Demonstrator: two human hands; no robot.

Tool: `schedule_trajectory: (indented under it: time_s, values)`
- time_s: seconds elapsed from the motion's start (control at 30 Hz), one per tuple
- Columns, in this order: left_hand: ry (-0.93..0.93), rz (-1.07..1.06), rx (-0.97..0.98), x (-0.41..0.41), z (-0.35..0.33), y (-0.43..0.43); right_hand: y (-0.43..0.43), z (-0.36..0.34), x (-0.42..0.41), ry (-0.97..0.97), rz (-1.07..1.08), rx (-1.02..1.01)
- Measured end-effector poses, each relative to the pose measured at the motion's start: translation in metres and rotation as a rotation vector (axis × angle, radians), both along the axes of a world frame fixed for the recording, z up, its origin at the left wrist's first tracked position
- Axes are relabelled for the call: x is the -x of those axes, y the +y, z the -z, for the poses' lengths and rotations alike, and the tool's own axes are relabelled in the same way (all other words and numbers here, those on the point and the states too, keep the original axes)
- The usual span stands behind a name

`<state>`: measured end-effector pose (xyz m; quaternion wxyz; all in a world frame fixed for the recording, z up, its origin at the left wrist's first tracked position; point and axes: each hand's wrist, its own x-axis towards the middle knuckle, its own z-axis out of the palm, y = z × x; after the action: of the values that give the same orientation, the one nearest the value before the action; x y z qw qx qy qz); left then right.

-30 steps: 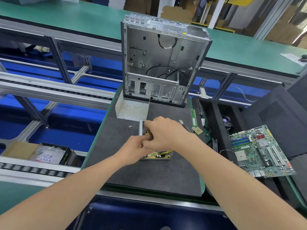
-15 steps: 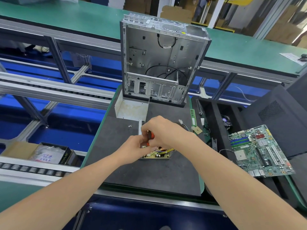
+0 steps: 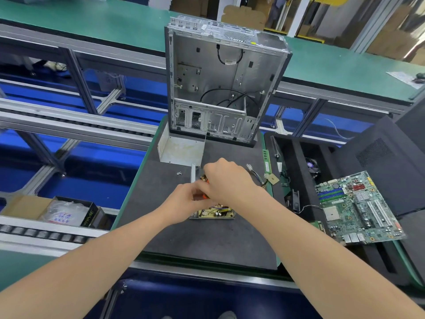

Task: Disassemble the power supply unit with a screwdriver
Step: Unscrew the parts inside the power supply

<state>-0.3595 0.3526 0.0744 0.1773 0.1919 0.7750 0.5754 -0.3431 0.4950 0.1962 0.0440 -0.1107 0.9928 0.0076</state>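
The gutted case (image 3: 225, 84) stands at the far end of your mat (image 3: 207, 240); the motherboard (image 3: 358, 208) lies off to your right. The metal cover (image 3: 181, 149) is already off, lying just before the case. The PSU (image 3: 216, 214) sits mid-mat under your hands, its board bared. Your right hand (image 3: 227, 180) wraps the orange screwdriver (image 3: 205, 180). Your left hand (image 3: 184, 203) crowds in beside it, but I can't tell what it holds. Loose screws (image 3: 179, 173) lie nearby. Freeing the board looks like what's left.
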Motion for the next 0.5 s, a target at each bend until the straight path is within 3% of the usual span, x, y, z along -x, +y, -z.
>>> schedule_trajectory:
  time_s: [0.33, 0.5]
  values:
    - [-0.027, 0.039, 0.028, 0.002, -0.002, -0.007, 0.011, -0.011, 0.005, -0.227, -0.311, 0.120]
    - [0.041, 0.042, 0.031, -0.002, -0.003, -0.005, 0.008, -0.004, 0.001, -0.122, -0.215, 0.087]
